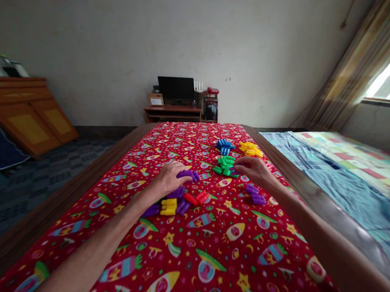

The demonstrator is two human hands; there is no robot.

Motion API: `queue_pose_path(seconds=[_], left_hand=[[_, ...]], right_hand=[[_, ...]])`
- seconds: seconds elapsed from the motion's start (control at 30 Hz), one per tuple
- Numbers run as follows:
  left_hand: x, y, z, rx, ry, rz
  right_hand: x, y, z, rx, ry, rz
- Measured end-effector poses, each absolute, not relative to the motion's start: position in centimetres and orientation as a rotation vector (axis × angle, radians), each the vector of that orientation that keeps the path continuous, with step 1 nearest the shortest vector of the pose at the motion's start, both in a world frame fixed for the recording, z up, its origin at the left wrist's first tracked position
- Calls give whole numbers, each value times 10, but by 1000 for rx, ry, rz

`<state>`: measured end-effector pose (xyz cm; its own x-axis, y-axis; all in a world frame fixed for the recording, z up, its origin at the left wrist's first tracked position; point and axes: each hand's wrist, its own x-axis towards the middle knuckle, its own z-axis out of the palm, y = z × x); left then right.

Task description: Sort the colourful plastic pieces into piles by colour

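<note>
My left hand (173, 176) is closed round purple pegs (187, 175) above a mixed pile on the red patterned cloth (201, 239). Purple pegs, yellow pegs (169, 206) and red pegs (198, 198) make up that pile. Over on the right, my right hand (252, 168) pinches a purple peg (234, 170) beside the green pegs (224, 165). Nearer to me than this hand lie several purple pegs (256, 195). Farther back are a heap of blue pegs (225, 147) and a heap of yellow pegs (250, 149).
The cloth covers a long table with a dark wooden edge (320, 213). Beyond its far end stands a desk (172, 108) with a monitor (176, 88). A wooden cabinet (29, 115) is at the left, a bed with blue sheets (330, 167) at the right.
</note>
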<state>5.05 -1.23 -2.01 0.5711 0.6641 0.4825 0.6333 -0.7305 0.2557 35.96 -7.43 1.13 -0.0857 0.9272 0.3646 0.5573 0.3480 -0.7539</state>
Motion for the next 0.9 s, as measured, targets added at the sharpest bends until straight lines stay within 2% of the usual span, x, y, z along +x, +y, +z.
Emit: queue_pose_path(seconds=[0.13, 0.27, 0.4, 0.6, 0.7, 0.9], left_hand=[[41, -1, -31, 2689, 1146, 917], [37, 3, -36, 2599, 1231, 1009], [49, -10, -24, 2541, 1191, 1066], [93, -55, -16, 2443, 990, 902], [103, -67, -19, 2408, 927, 849], [84, -47, -19, 2415, 1084, 992]], right_hand=[[391, -90, -4, -1470, -1879, 567], [397, -99, -21, -1549, -1951, 264], [390, -102, -16, -1487, -1943, 43], [332, -112, 5, -1165, -2113, 414], [306, -110, 4, -1057, -2290, 349], [343, -87, 16, -1248, -2375, 324]])
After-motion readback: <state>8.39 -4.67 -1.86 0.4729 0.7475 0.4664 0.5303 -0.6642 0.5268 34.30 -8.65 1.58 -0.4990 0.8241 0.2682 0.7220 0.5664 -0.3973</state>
